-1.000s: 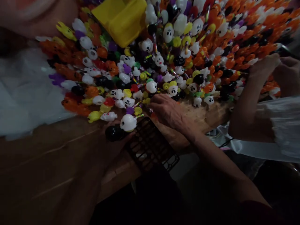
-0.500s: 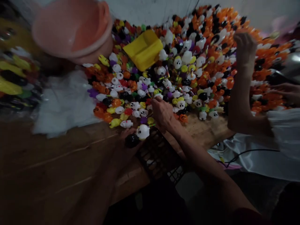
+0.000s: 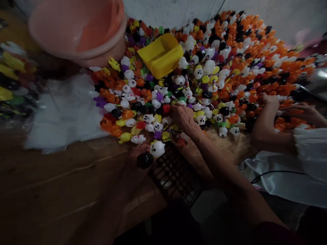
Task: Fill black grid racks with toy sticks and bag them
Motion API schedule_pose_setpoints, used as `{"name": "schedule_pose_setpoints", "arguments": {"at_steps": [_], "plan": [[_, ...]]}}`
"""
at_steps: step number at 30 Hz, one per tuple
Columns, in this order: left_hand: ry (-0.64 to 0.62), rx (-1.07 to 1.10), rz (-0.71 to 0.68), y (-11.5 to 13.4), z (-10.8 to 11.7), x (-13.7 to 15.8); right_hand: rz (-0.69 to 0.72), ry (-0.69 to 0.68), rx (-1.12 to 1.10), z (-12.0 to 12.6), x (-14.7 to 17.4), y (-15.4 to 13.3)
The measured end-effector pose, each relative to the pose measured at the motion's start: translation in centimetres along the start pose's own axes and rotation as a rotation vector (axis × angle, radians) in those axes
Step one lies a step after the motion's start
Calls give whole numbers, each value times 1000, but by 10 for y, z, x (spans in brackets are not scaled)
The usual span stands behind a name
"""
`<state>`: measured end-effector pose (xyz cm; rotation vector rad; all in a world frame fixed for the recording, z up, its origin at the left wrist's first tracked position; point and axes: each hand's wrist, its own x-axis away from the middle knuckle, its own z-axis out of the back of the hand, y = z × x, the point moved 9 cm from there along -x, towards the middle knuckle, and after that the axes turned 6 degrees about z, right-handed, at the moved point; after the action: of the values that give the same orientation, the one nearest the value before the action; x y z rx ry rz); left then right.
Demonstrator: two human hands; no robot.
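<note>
My left hand (image 3: 138, 160) is closed at the near edge of the pile. A round white toy head (image 3: 157, 149) with a dark face and a round black toy head (image 3: 145, 160) stick out of its grip. My right hand (image 3: 184, 119) reaches into the pile of small plastic figures (image 3: 149, 118), its fingers curled downward. Its fingertips are hidden among the figures, so I cannot make out what they hold. Close to those fingers lies a red figure (image 3: 166, 108). Beneath both hands is a dark plastic crate (image 3: 176, 170) with a grid wall.
A yellow scoop (image 3: 163, 56) lies on the pile. Behind it on the left stands a pink basin (image 3: 76, 51). Clear plastic bags (image 3: 63, 115) lie on the wooden table (image 3: 58, 177). At the right, a co-worker's hands (image 3: 272, 102) are at the orange figures.
My right hand stays at the pile with its fingers slightly shifted. My left hand keeps the white and black toy heads. The co-worker's raised hand has come down to the pile.
</note>
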<state>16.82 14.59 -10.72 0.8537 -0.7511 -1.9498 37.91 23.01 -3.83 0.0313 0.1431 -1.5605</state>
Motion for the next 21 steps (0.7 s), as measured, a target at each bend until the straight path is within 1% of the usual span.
{"name": "schedule_pose_setpoints", "arguments": {"at_steps": [2, 4, 7, 9, 10, 12, 14, 15, 18, 21], "plan": [[-1, 13, 19, 0, 1, 0, 22, 103, -76, 10, 13, 3], [7, 29, 39, -1, 2, 0, 51, 138, -123, 14, 30, 2], [20, 14, 33, -1, 1, 1, 88, 62, -120, 8, 50, -4], [58, -15, 22, 0, 2, 3, 70, 32, -94, 9, 51, -6], [80, -26, 20, 1, 4, 4, 36, 52, -77, 14, 48, -3], [97, -36, 11, 2, 5, 4, -43, 146, -30, 31, 33, 3], [77, -51, -25, 6, 4, 3, -73, 215, 37, 45, 10, 7], [64, -61, -46, 8, 3, 3, -65, 212, 67, 47, -3, 8], [36, -75, -67, 12, 2, 1, -56, 123, 115, 33, -39, 14], [-29, -35, -2, 7, -1, 0, -68, 102, 122, 15, -55, 20]]}}
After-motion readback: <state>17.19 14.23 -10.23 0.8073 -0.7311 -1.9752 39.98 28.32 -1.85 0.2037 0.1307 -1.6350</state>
